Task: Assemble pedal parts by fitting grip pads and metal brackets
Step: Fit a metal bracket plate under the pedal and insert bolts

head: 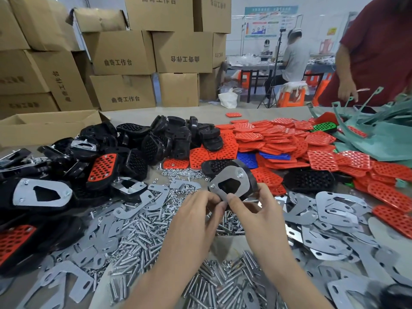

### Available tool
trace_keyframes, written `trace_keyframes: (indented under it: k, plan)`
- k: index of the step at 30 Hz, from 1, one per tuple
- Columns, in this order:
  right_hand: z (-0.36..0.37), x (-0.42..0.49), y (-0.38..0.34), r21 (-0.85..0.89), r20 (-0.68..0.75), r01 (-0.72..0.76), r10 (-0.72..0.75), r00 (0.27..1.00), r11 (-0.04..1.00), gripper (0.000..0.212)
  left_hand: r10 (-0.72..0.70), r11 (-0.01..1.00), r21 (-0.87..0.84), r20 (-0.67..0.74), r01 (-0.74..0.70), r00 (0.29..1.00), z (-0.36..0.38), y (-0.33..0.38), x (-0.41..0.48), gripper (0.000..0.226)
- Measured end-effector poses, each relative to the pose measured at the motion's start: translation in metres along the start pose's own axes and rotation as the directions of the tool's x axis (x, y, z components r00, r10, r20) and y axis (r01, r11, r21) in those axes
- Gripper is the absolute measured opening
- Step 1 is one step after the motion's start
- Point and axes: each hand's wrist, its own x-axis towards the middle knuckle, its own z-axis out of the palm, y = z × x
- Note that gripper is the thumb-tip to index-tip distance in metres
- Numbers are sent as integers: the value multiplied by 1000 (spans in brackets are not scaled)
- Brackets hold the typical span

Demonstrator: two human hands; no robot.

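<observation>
Over scattered steel bolts (142, 237), both hands (225, 210) pinch a flat bracket (229, 180).

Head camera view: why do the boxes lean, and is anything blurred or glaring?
In the head view, wide-angle distortion tilts the cardboard boxes; lighting is even, shadows soft; metal brackets and bolts glint mildly; the held pedal is sharp, the lower corners smeared.
</observation>
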Motion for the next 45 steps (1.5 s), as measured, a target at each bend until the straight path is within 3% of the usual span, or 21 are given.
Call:
trace_keyframes:
  k: [4, 8, 10, 13, 17, 24, 27, 34, 37, 40, 42, 45]
  plan:
    - [1, -1, 0, -10, 4, -7, 7, 1000, 1000, 23, -51, 998, -27, 0, 51, 999, 0, 4, 0, 34]
    - [0, -1, -1, -3, 4, -10, 10, 1000, 1000, 20, 228, 959, 174, -9, -223, 974, -3, 3, 1, 32]
    - [-1, 0, -1, 8, -9, -6, 6, 1000, 1000, 20, 261, 953, 165, -19, -255, 965, -1, 0, 2, 22]
    - [0, -1, -1, 12, 1, -11, 11, 1000, 1000, 18, 61, 998, 2, -31, -61, 998, -1, 1, 1, 6]
    - [2, -2, -3, 46, 16, -4, 3, 1000, 999, 19, -143, 972, -190, -20, 137, 989, 1, 3, 1, 15]
    - [5, -3, -2, 53, 27, 2, -3, 1000, 999, 24, -262, 932, -252, 27, 260, 965, 0, 10, 2, 32]
    - [5, -3, 0, 46, 41, 8, -10, 999, 999, 25, -263, 931, -254, 32, 263, 964, 1, 12, 2, 26]
    - [4, -2, -1, -11, 58, 56, -56, 997, 998, 30, -151, 972, -182, -3, 148, 989, 0, 5, 1, 16]
    - [4, -2, 0, -7, 61, 42, -42, 997, 999, 28, 97, 991, 91, -14, -95, 995, -1, 3, 0, 13]
    - [0, 0, -1, -31, 16, 37, -36, 999, 999, 25, 241, 927, 277, 76, -252, 968, -1, 2, 3, 38]
    - [-2, 2, -2, -40, -23, 35, -36, 999, 999, 23, 239, 945, 213, 61, -247, 969, 0, 4, 4, 25]
    - [-2, 2, 0, -46, -53, 22, -24, 998, 999, 21, 120, 992, 48, -7, -120, 993, 1, 8, 2, 14]
